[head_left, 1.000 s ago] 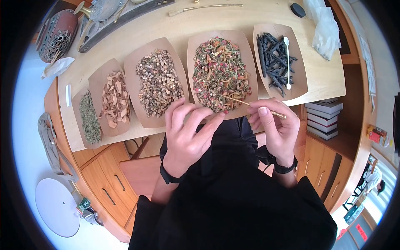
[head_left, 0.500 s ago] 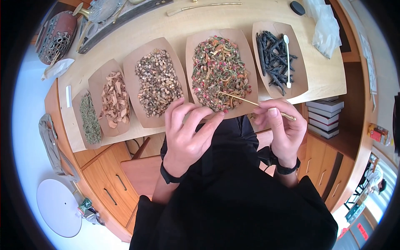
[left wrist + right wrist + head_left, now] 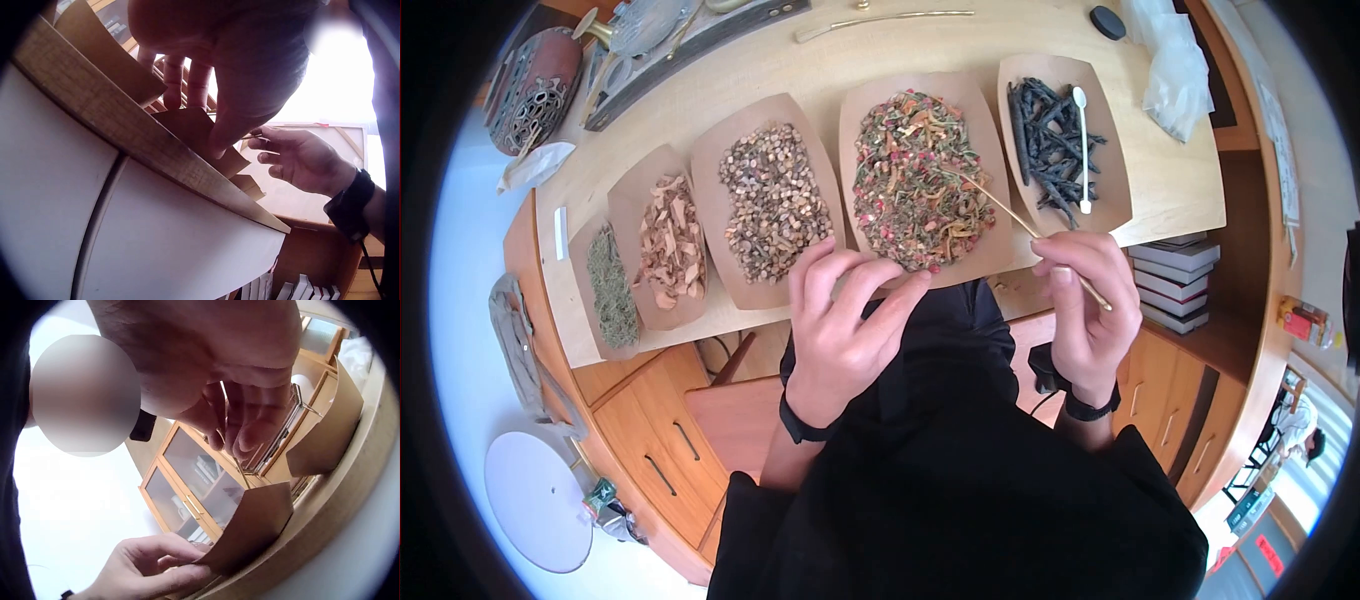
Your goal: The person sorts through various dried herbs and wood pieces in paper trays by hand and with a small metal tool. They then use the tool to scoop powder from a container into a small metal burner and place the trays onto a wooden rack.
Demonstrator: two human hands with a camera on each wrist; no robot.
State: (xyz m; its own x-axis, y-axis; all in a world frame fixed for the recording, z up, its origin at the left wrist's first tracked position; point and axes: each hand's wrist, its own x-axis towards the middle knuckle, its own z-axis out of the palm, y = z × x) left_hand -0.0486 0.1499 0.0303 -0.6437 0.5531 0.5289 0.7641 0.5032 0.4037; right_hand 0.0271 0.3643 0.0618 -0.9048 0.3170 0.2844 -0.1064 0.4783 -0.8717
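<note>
Thumb and fingers of the right hand point(image 3: 1092, 320) pinch a thin brass-coloured stick point(image 3: 998, 204), its tip over the mixed dried petals and herbs point(image 3: 920, 185). Those lie in a brown paper tray point(image 3: 992, 130). At this tray's near edge is the left hand point(image 3: 840, 335), fingers spread and bent; in the left wrist view its thumb lies against the tray's outer wall point(image 3: 190, 128). The right wrist view shows the left hand point(image 3: 147, 565) gripping the tray's edge, and the right hand's fingers point(image 3: 247, 422) above with the stick point(image 3: 242, 475).
Left of that tray stand trays of small round pieces point(image 3: 772, 200), wood-like chips point(image 3: 672, 240) and green herb point(image 3: 612, 285). On its right, a tray of dark sticks point(image 3: 1055, 140) holds a white spoon point(image 3: 1084, 150). Further back are a round black lid point(image 3: 1107, 22) and plastic bags point(image 3: 1178, 85).
The right hand has shifted slightly right, and the stick now slants more steeply, its tip farther up over the herb mix. The left hand has kept its place at the tray edge.
</note>
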